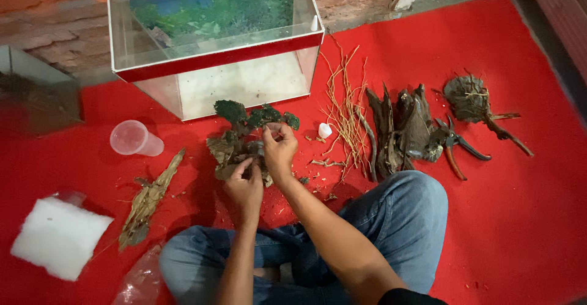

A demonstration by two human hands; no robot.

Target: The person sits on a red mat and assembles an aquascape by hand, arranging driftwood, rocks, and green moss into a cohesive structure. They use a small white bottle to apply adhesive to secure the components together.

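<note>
- Moss-topped driftwood piece [241, 140] sits on the red carpet [520, 231], just in front of the glass aquarium [214, 42].
- Left hand [244, 189] clamped on the driftwood's lower part, steadying it from the near side.
- Right hand [279, 149], fingers pinched together on something small at the wood's right side; what it is, cannot tell.
- Risk, my judgement: the dark green moss tufts look loosely seated; a hard pinch or twist could dislodge them.
- Risk: tipping the piece forward would knock it into the aquarium's front pane.
- Right of the driftwood: small white bottle [324, 130], loose twigs [345, 109], pruning shears [455, 146]. Left: clear plastic cup [134, 138], lying on its side.
</note>
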